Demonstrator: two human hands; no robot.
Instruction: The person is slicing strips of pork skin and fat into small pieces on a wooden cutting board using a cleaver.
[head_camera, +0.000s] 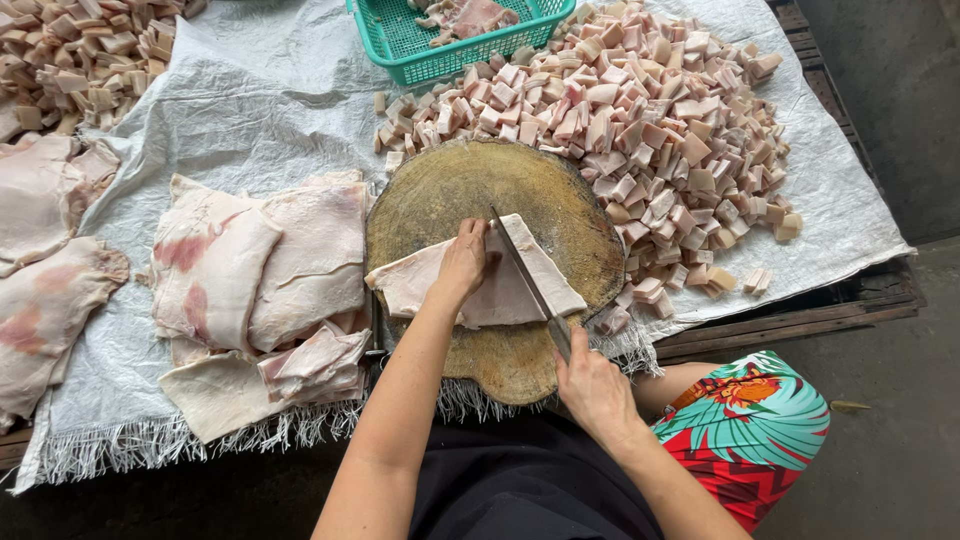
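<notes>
The scene is evenly lit by soft daylight; shadows are faint, focus is sharp throughout, and slight bending is seen at the edges.

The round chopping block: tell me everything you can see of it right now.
The chopping block is a thick round slice of tree trunk, brownish and stained, with rough bark-like edges. It lies flat on the white woven sheet, its near edge overhanging the fringe. A pale slab of pork skin and fat lies across it, pressed by the left hand, while the right hand draws a long knife through it. Cut cubes crowd its far and right rim.
</notes>
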